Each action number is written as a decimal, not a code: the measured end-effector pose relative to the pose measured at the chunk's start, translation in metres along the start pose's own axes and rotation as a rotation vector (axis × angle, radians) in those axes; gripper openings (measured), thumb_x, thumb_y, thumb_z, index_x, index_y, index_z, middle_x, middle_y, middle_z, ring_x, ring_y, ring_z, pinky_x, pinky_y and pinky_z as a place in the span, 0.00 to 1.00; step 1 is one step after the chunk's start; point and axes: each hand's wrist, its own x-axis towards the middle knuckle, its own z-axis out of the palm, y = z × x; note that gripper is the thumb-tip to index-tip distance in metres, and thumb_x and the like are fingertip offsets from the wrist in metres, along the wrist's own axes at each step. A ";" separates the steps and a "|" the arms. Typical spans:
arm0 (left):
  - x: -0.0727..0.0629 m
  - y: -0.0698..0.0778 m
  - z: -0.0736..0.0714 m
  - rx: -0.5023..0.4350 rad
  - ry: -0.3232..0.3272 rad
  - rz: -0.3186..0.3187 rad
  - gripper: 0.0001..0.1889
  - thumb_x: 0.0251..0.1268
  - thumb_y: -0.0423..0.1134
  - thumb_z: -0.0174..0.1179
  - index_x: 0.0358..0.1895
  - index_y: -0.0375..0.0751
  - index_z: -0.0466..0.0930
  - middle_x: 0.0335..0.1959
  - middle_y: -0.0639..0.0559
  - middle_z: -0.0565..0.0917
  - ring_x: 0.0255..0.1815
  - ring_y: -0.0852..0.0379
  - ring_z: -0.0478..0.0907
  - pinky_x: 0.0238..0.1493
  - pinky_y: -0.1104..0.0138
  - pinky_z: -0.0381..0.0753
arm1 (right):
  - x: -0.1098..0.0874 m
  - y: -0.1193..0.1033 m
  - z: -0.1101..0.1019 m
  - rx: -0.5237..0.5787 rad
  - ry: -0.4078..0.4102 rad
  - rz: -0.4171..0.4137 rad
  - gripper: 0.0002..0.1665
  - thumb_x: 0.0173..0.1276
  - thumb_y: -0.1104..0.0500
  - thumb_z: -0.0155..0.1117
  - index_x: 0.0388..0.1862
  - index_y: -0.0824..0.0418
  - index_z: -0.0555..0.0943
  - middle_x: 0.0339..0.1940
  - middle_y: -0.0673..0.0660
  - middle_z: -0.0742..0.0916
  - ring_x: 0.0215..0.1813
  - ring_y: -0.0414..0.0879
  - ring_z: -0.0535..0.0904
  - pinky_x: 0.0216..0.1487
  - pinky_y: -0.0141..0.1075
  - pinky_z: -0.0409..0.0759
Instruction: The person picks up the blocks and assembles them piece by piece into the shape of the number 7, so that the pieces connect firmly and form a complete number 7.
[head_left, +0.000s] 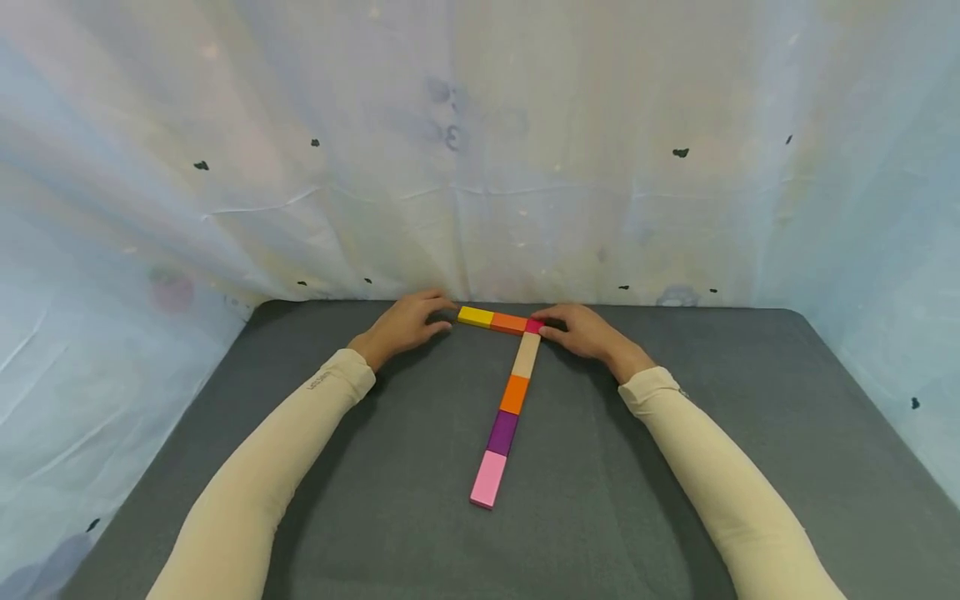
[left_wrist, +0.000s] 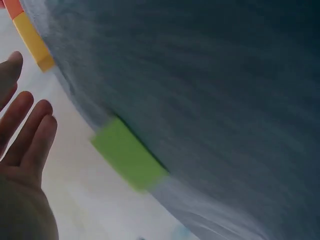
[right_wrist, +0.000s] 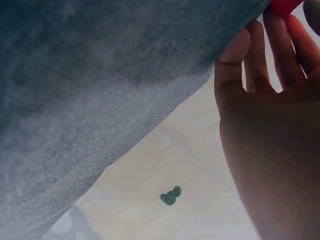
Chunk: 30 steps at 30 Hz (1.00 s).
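Flat colored blocks form two joined lines on a dark grey table. A yellow block (head_left: 476,317), an orange block (head_left: 509,323) and a crimson block (head_left: 534,327) make the far row. From the crimson end, a beige block (head_left: 527,355), another orange block (head_left: 514,394), a purple block (head_left: 502,433) and a pink block (head_left: 488,479) run toward me. My right hand (head_left: 585,331) pinches the crimson block between thumb and fingers. Beside the yellow block's left end, my left hand (head_left: 408,322) has its fingers loosely extended, holding nothing. A green block (left_wrist: 129,155) lies near it in the left wrist view.
The grey table (head_left: 405,500) ends at a rounded far edge just behind the far row. Beyond it hangs a pale, patterned curtain (head_left: 555,150) with small dark patches, also closing in both sides. In the head view, the green block is hidden.
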 end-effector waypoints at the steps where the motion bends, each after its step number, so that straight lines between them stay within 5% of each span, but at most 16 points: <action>1: -0.005 -0.003 -0.003 0.015 0.001 -0.005 0.20 0.68 0.45 0.64 0.60 0.44 0.80 0.59 0.46 0.80 0.58 0.47 0.79 0.61 0.52 0.77 | 0.000 0.000 0.000 0.003 0.000 0.002 0.25 0.78 0.51 0.55 0.70 0.56 0.75 0.68 0.59 0.80 0.70 0.58 0.73 0.72 0.56 0.67; 14: -0.060 -0.045 -0.021 0.072 0.013 -0.065 0.18 0.68 0.50 0.64 0.55 0.47 0.84 0.48 0.52 0.82 0.45 0.54 0.80 0.49 0.55 0.80 | 0.007 0.000 0.002 0.008 -0.010 -0.011 0.25 0.78 0.50 0.54 0.69 0.58 0.75 0.67 0.60 0.80 0.69 0.58 0.73 0.72 0.56 0.67; 30: -0.071 -0.038 -0.028 0.000 -0.031 -0.140 0.22 0.66 0.47 0.66 0.61 0.44 0.81 0.55 0.47 0.80 0.54 0.48 0.78 0.57 0.51 0.77 | 0.011 -0.001 0.003 -0.003 -0.018 -0.015 0.26 0.77 0.51 0.56 0.70 0.57 0.75 0.67 0.60 0.80 0.68 0.57 0.74 0.72 0.55 0.68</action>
